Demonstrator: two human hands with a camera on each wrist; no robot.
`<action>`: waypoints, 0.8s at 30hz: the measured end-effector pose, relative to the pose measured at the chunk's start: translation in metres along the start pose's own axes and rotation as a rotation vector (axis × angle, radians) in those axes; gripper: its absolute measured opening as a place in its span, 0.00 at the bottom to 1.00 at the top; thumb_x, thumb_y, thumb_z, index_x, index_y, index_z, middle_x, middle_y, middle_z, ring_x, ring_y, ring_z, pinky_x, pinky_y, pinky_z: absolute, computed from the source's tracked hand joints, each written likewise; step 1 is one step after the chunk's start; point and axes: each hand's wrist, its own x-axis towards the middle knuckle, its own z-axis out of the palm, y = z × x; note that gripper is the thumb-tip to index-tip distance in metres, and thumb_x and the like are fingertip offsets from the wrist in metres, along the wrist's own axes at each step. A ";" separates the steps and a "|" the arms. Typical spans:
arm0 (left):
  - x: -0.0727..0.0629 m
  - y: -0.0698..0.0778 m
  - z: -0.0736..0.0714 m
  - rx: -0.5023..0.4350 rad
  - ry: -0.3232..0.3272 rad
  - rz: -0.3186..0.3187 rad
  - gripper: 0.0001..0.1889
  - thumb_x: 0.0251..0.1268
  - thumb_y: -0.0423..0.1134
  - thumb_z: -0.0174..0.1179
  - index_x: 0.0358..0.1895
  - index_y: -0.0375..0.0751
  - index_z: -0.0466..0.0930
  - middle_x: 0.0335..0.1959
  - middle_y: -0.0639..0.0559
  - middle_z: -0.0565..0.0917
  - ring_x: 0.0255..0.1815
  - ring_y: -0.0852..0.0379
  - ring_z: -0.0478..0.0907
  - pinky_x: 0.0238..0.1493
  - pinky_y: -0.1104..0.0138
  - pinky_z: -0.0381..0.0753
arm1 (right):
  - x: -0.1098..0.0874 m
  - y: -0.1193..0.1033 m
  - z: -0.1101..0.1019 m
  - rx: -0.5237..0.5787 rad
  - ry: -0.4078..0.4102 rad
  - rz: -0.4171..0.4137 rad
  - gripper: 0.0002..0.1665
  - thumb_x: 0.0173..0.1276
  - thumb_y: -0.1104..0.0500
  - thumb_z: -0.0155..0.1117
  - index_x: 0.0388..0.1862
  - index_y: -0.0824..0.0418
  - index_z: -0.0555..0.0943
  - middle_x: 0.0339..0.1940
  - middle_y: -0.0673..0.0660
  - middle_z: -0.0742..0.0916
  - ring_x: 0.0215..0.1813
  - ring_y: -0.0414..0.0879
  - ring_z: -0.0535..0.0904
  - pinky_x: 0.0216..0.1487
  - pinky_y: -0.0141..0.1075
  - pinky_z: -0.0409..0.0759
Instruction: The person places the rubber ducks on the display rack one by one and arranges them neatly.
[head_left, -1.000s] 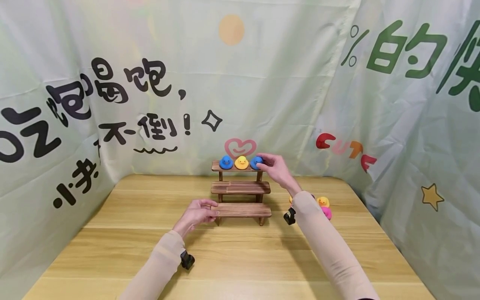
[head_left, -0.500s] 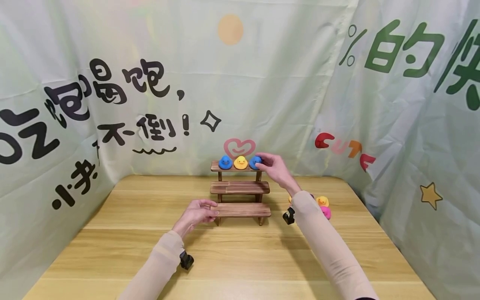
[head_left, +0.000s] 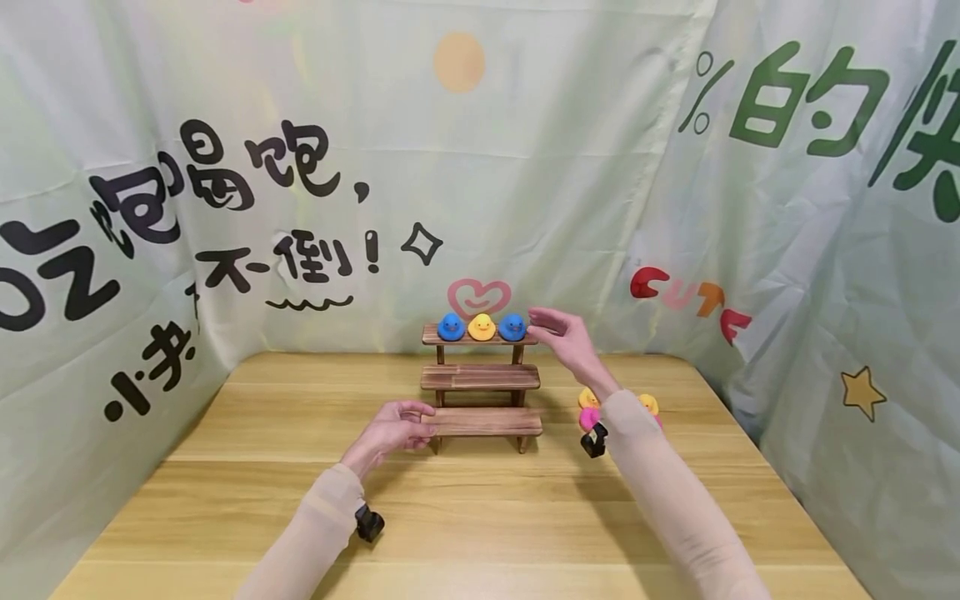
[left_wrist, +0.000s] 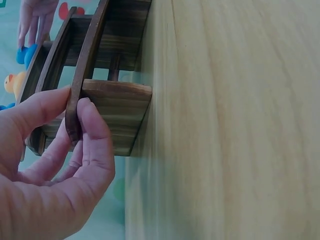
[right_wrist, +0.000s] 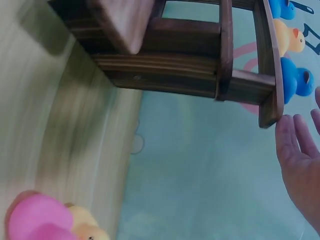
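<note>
A three-step wooden stand [head_left: 481,377] is at the back of the table. On its top step sit a blue duck [head_left: 451,327], a yellow duck [head_left: 482,327] and another blue duck [head_left: 512,327] in a row. My left hand [head_left: 392,433] pinches the left end of the lowest step; in the left wrist view, thumb and fingers [left_wrist: 95,130] clasp that board from both sides. My right hand [head_left: 567,340] is just right of the right blue duck, apart from it, its fingers extended and holding nothing. The two lower steps bear no ducks.
Yellow and pink ducks [head_left: 589,408] rest on the table right of the stand, partly behind my right sleeve; a pink duck [right_wrist: 40,217] shows in the right wrist view. A printed cloth [head_left: 390,167] hangs behind and along both sides of the wooden table [head_left: 480,517].
My right hand has let go of the right blue duck and drawn back to the right. The duck stays on the top step. My left hand keeps its hold on the stand.
</note>
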 end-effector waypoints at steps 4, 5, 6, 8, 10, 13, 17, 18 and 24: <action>-0.002 0.000 -0.001 -0.006 -0.009 0.000 0.19 0.59 0.27 0.65 0.55 0.32 0.76 0.34 0.47 0.81 0.30 0.55 0.81 0.36 0.65 0.85 | -0.008 0.006 -0.010 0.003 0.020 -0.001 0.25 0.69 0.60 0.65 0.62 0.67 0.77 0.60 0.68 0.81 0.54 0.40 0.81 0.52 0.24 0.79; -0.002 -0.001 -0.001 -0.009 -0.008 -0.002 0.19 0.59 0.27 0.65 0.55 0.32 0.76 0.33 0.48 0.81 0.29 0.55 0.80 0.35 0.65 0.85 | -0.010 0.009 -0.013 0.003 0.016 0.001 0.24 0.69 0.60 0.65 0.62 0.68 0.77 0.60 0.69 0.81 0.51 0.37 0.81 0.51 0.24 0.80; -0.002 0.000 -0.001 -0.010 -0.002 -0.006 0.19 0.59 0.27 0.65 0.54 0.33 0.76 0.33 0.48 0.81 0.29 0.56 0.80 0.35 0.65 0.84 | -0.013 0.011 -0.017 -0.002 0.009 0.006 0.24 0.69 0.59 0.65 0.61 0.68 0.77 0.59 0.69 0.81 0.49 0.35 0.81 0.51 0.26 0.81; -0.001 -0.001 0.000 -0.012 0.006 -0.009 0.19 0.59 0.26 0.65 0.54 0.33 0.76 0.32 0.48 0.81 0.29 0.56 0.80 0.34 0.66 0.84 | -0.018 0.017 -0.023 -0.009 -0.005 0.020 0.25 0.70 0.57 0.65 0.61 0.68 0.77 0.59 0.69 0.82 0.48 0.35 0.82 0.51 0.30 0.82; 0.000 0.000 0.000 -0.015 0.015 -0.013 0.19 0.58 0.26 0.66 0.53 0.33 0.77 0.32 0.48 0.81 0.28 0.56 0.80 0.34 0.66 0.84 | -0.023 0.022 -0.030 -0.023 -0.024 0.039 0.24 0.70 0.56 0.65 0.60 0.67 0.78 0.58 0.67 0.83 0.48 0.36 0.82 0.52 0.35 0.83; 0.000 0.000 0.000 -0.018 0.022 -0.010 0.19 0.57 0.25 0.66 0.53 0.32 0.77 0.31 0.48 0.81 0.27 0.56 0.79 0.34 0.66 0.83 | -0.031 0.028 -0.038 -0.054 -0.047 0.062 0.24 0.69 0.55 0.65 0.60 0.66 0.78 0.55 0.61 0.85 0.48 0.37 0.83 0.51 0.37 0.83; 0.000 0.000 -0.001 -0.016 0.031 -0.007 0.19 0.57 0.25 0.66 0.53 0.32 0.77 0.30 0.48 0.81 0.27 0.57 0.79 0.33 0.67 0.83 | -0.040 0.036 -0.048 -0.091 -0.081 0.086 0.24 0.68 0.55 0.67 0.58 0.65 0.79 0.51 0.54 0.87 0.48 0.38 0.83 0.50 0.35 0.83; 0.000 0.000 -0.001 -0.013 0.033 -0.007 0.19 0.57 0.26 0.66 0.54 0.32 0.77 0.30 0.48 0.81 0.27 0.57 0.79 0.33 0.67 0.83 | -0.042 0.038 -0.050 -0.095 -0.091 0.090 0.24 0.68 0.55 0.67 0.58 0.66 0.79 0.50 0.54 0.87 0.48 0.39 0.83 0.51 0.34 0.83; 0.000 0.000 -0.001 -0.004 0.028 -0.005 0.20 0.57 0.26 0.66 0.54 0.32 0.77 0.30 0.48 0.81 0.27 0.58 0.79 0.34 0.67 0.83 | -0.055 0.050 -0.066 -0.143 -0.176 0.138 0.25 0.68 0.56 0.67 0.59 0.67 0.78 0.55 0.63 0.85 0.50 0.40 0.83 0.51 0.33 0.83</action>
